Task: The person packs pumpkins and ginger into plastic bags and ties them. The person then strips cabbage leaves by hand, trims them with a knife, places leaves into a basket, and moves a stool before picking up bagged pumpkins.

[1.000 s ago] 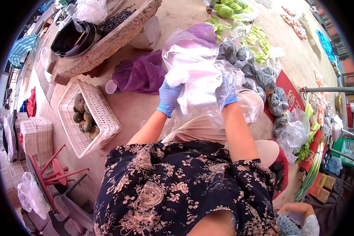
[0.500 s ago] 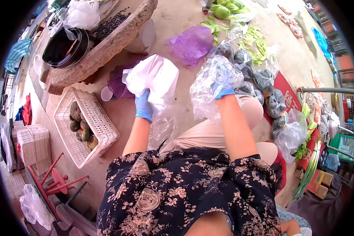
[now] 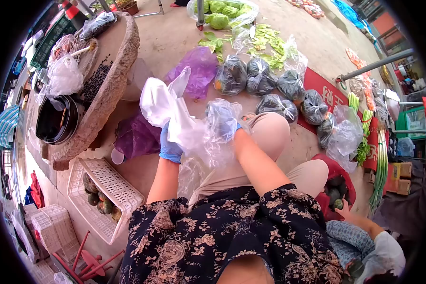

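Observation:
My left hand (image 3: 171, 146), in a blue glove, is closed around a crumpled white plastic bag (image 3: 162, 103). My right hand (image 3: 228, 124), gloved too, is bunched in a clear plastic bag (image 3: 213, 147) that partly hides its fingers. The two bags touch in front of my lap. Several filled dark bags (image 3: 259, 75), knotted at the top, lie on the ground beyond my right knee. On the floor past my hands, a purple plastic bag (image 3: 199, 71) is spread out, and a darker purple bag (image 3: 136, 137) rests to the left.
A stone slab (image 3: 120, 61) holding a black pot (image 3: 57, 118) stands at left. Below it is a white crate (image 3: 123, 189) of small pumpkins. Lettuces (image 3: 222, 14) lie ahead; scallions (image 3: 379, 175) at right. A co-worker's hand (image 3: 348, 213) grips a small pumpkin by a red bag (image 3: 341, 177).
My right hand has moved left with the clear bag, up against the white bag. My left hand has moved slightly lower. The view has shifted, bringing the co-worker and red bag into sight.

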{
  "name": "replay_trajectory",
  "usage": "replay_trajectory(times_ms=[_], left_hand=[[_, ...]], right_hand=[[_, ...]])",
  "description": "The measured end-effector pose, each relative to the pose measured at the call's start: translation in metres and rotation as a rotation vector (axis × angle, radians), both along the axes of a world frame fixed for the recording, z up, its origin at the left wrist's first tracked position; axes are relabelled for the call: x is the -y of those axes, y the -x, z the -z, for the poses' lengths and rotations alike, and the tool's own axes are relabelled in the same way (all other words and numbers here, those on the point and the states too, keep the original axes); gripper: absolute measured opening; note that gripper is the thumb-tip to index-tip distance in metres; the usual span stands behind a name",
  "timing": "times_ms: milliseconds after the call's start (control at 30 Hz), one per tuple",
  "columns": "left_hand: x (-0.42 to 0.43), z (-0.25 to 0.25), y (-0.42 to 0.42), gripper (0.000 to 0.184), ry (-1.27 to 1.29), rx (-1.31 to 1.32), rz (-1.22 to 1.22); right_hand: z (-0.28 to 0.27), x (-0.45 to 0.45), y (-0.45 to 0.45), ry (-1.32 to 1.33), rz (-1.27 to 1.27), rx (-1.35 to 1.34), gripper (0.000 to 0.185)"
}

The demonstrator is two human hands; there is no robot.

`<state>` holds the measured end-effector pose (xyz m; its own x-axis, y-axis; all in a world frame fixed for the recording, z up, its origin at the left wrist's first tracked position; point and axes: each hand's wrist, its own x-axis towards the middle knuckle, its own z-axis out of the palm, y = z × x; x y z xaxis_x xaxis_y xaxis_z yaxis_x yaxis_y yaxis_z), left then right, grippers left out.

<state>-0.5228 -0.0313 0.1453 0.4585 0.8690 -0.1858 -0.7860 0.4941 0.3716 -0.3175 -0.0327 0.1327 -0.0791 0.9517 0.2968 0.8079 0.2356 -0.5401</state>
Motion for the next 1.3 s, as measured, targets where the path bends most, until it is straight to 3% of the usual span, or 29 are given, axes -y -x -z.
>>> replay_trajectory(times_ms=[33, 100, 133, 200, 433, 600, 733, 767, 833, 1000, 1133, 1233, 1267, 1300], left_hand=[[-0.003, 0.022, 0.001, 0.037, -0.163, -0.078, 0.0], [0.0, 0.04, -0.003, 0.035, -0.206, -0.217, 0.014], [0.0, 0.036, -0.009, 0.033, -0.172, -0.065, 0.1], [0.016, 0.026, -0.02, 0.031, -0.26, -0.192, 0.137], [0.056, 0.013, -0.104, 0.033, 0.08, 0.231, 0.553], [0.088, -0.049, -0.141, 0.047, 0.135, -0.07, 0.638], [0.098, -0.044, -0.158, 0.032, 0.165, -0.049, 0.644], [0.087, -0.007, -0.16, 0.033, -0.121, -0.012, 0.674], [0.069, 0.019, -0.16, 0.034, -0.268, 0.076, 0.66], [0.047, 0.024, -0.16, 0.037, -0.247, 0.121, 0.69], [0.044, 0.03, -0.168, 0.038, -0.245, 0.168, 0.753], [0.042, 0.04, -0.174, 0.04, -0.228, 0.229, 0.809], [0.04, 0.044, -0.177, 0.041, -0.226, 0.261, 0.833], [0.037, 0.048, -0.179, 0.041, -0.228, 0.29, 0.855]], right_hand=[[-0.002, 0.007, 0.004, 0.006, 0.0, -0.036, 0.014], [-0.003, 0.016, 0.002, 0.005, 0.008, -0.104, 0.014], [-0.003, 0.017, 0.002, 0.0, 0.008, -0.132, 0.014], [-0.003, 0.017, -0.005, -0.007, 0.025, -0.195, 0.015], [-0.029, 0.06, -0.057, -0.039, 0.144, -0.595, 0.019], [-0.065, 0.1, -0.09, -0.073, 0.193, -0.919, 0.023], [-0.088, 0.129, -0.098, -0.08, 0.146, -1.069, 0.026], [-0.092, 0.134, -0.099, -0.081, 0.134, -1.076, 0.027], [-0.098, 0.142, -0.1, -0.067, 0.096, -1.061, 0.029], [-0.108, 0.166, -0.09, 0.063, -0.022, -0.831, 0.033], [-0.084, 0.184, -0.094, 0.125, 0.023, -0.263, 0.043], [-0.069, 0.182, -0.103, -0.211, 0.101, -0.24, 0.036], [-0.042, 0.177, -0.106, -0.448, 0.275, -0.125, 0.03], [-0.048, 0.18, -0.115, -0.428, 0.311, -0.196, 0.028]])
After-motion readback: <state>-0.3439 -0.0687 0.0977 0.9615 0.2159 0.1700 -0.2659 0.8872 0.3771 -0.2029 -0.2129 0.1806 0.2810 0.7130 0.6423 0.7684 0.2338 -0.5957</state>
